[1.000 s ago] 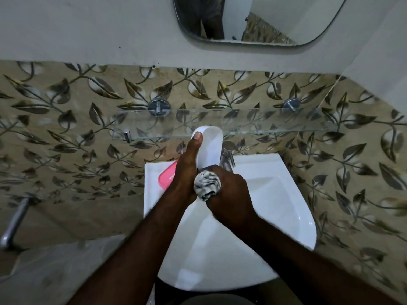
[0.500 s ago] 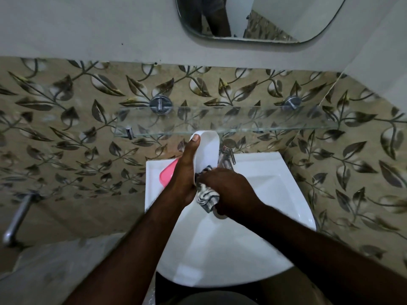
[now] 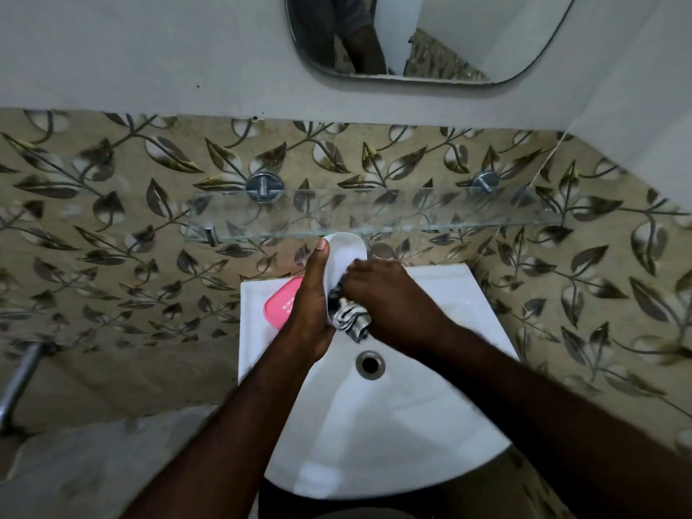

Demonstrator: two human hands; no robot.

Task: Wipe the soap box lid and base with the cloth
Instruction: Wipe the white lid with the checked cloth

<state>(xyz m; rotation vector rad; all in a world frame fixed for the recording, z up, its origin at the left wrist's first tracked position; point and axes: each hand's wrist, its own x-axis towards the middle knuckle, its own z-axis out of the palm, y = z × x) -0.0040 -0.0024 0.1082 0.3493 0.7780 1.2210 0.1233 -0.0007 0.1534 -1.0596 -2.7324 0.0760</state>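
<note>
My left hand [image 3: 310, 301] grips a white oval soap box part [image 3: 346, 252] upright over the sink, thumb along its left edge. My right hand [image 3: 385, 297] holds a grey striped cloth [image 3: 352, 320] and presses it into the white part's hollow; the bunched end hangs below my fingers. The pink soap box part [image 3: 281, 305] lies on the sink's back left ledge, partly hidden behind my left hand.
A white sink [image 3: 412, 425] with its drain [image 3: 370, 364] lies below my arms. A glass shelf [image 3: 374, 211] juts from the leaf-patterned tile wall just above the white part. A mirror [image 3: 430, 35] hangs higher up. A metal pipe [image 3: 18, 376] is at the left.
My right hand has moved the cloth up from the white part's lower end into its hollow. The view has shifted and the drain now shows.
</note>
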